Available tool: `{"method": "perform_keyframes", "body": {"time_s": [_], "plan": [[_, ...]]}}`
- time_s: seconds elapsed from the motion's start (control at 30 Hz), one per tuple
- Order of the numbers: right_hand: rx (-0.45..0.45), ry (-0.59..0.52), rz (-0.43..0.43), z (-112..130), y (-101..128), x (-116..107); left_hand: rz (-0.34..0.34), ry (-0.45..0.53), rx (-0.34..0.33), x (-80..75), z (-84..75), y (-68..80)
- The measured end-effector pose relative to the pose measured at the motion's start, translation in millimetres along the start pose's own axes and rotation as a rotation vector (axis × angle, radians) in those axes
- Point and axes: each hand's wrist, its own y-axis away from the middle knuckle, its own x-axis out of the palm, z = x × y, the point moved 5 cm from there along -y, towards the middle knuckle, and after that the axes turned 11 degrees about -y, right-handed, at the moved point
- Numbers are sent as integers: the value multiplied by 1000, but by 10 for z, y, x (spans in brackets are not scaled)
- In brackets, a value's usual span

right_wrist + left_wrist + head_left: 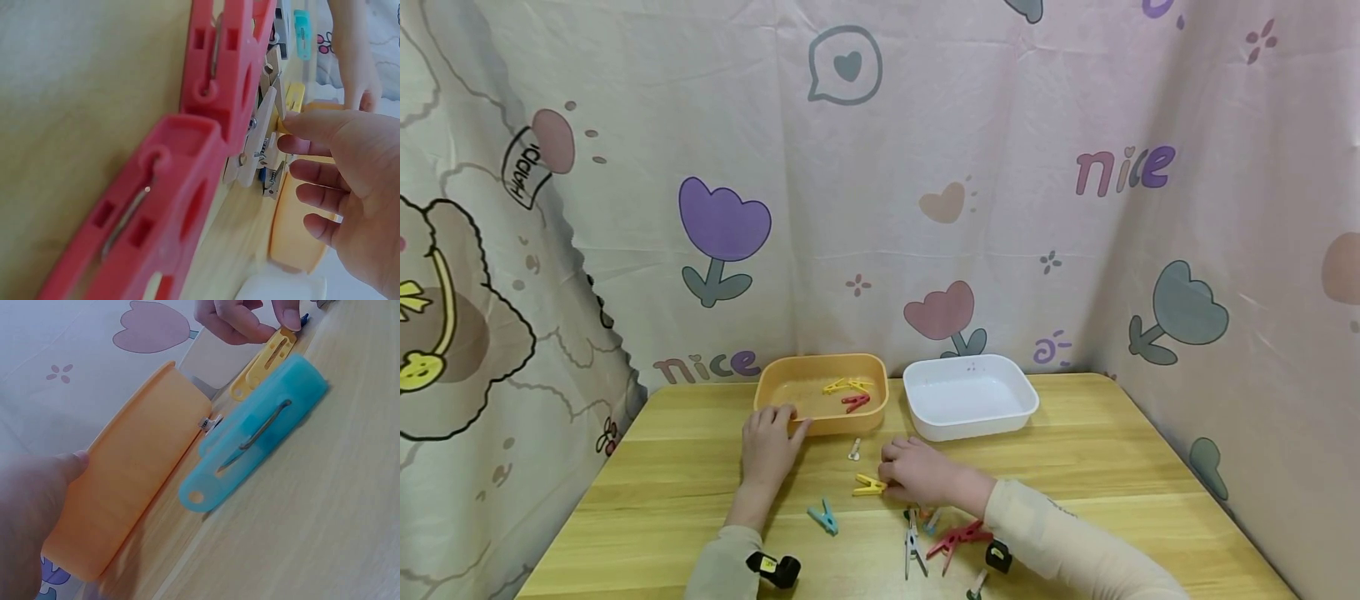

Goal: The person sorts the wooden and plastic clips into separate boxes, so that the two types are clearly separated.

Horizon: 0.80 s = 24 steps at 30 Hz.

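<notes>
Right hand on wooden table, thumb and fingertip pinching end of yellow clothespin, which lies flat on table just left of hand. Left hand grips front rim of orange tray, thumb against outer wall. Tray holds yellow and red pins. White tray beside it on right. Teal clothespin near left forearm. Red clothespins and more pins under right forearm.
</notes>
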Motion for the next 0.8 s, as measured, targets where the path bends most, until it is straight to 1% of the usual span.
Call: {"method": "perform_keyframes", "body": {"time_s": [0.23, 0.4, 0.53, 0.8], "plan": [[9, -15, -4, 3, -15, 20, -4, 5, 0, 1, -3, 8], [14, -14, -19, -19, -39, -2, -35, 5, 11, -22, -7, 1], [12, -3, -39, -47, -61, -42, -47, 3, 22, -33, -12, 2], [8, 24, -60, -94, -89, -167, -24, 4, 15, -38, -14, 2]]}}
